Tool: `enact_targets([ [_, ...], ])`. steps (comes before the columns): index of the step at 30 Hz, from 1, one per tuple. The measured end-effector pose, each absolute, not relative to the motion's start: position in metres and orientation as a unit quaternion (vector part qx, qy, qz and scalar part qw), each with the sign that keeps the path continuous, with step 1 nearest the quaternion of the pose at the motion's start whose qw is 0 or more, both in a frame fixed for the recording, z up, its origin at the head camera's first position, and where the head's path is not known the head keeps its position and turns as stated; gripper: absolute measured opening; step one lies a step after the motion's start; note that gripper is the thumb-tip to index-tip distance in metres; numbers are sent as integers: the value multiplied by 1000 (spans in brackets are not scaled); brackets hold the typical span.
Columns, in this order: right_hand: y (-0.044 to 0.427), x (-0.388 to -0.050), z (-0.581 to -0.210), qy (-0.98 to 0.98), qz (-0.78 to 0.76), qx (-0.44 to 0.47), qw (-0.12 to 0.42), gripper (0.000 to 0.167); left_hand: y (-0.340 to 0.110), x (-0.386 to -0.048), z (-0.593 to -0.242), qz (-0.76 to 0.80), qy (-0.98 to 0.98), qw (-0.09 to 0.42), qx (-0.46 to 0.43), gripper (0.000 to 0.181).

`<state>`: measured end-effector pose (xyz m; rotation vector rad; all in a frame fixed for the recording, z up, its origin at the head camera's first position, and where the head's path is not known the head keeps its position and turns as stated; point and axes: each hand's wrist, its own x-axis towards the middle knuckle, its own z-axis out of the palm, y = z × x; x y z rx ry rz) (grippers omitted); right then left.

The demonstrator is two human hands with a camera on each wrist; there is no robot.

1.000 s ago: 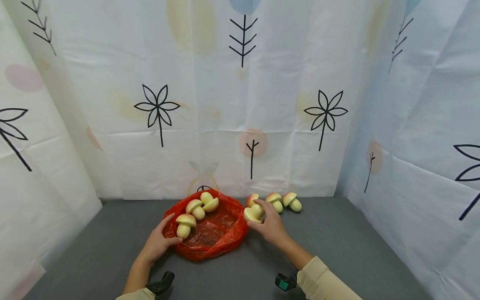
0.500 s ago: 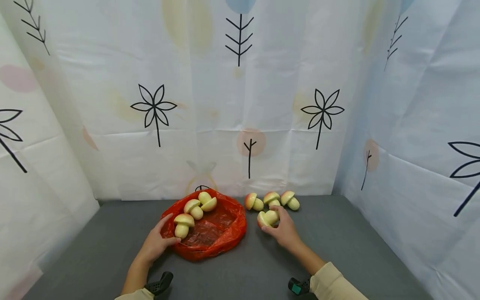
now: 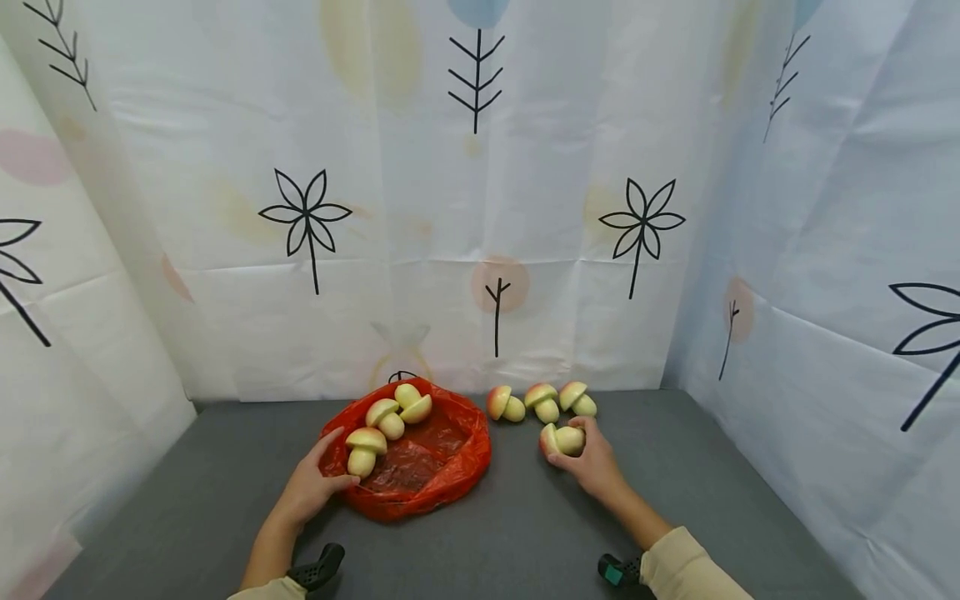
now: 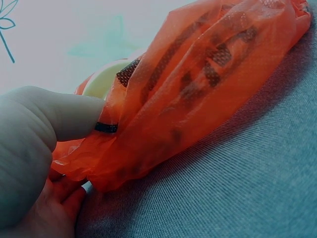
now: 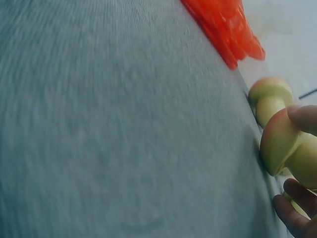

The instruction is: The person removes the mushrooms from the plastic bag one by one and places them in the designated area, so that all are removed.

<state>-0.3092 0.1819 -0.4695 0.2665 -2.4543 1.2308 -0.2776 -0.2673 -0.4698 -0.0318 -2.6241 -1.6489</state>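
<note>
My left hand grips the left rim of an open red plastic bag; in the left wrist view the thumb lies over the rim and the fingers are on the outer side. Three toy mushrooms lie in the bag, the nearest mushroom close to that thumb. To the right of the bag, my right hand holds another toy mushroom between thumb and fingers, cap to the left. In the right wrist view this held mushroom shows its reddish cap.
Behind the right hand, three toy mushrooms stand in a row at the table's back: a left mushroom, a middle mushroom and a right mushroom. Patterned white cloth encloses the grey table at the back and both sides.
My right hand has moved right, away from the bag's right rim, with the toy mushroom in its grip. The left hand stays on the bag. The head view has shifted slightly.
</note>
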Motion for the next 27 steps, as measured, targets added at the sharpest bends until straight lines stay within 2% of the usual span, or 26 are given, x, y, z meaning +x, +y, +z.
enact_targets([
  [11, 207, -306, -468, -896, 407, 77, 158, 61, -268, -277, -470, -530, -848, 17, -6, 93],
  [27, 235, -308, -465, -913, 377, 48, 151, 60, -266, -277, -468, -530, -848, 15, -2, 91],
])
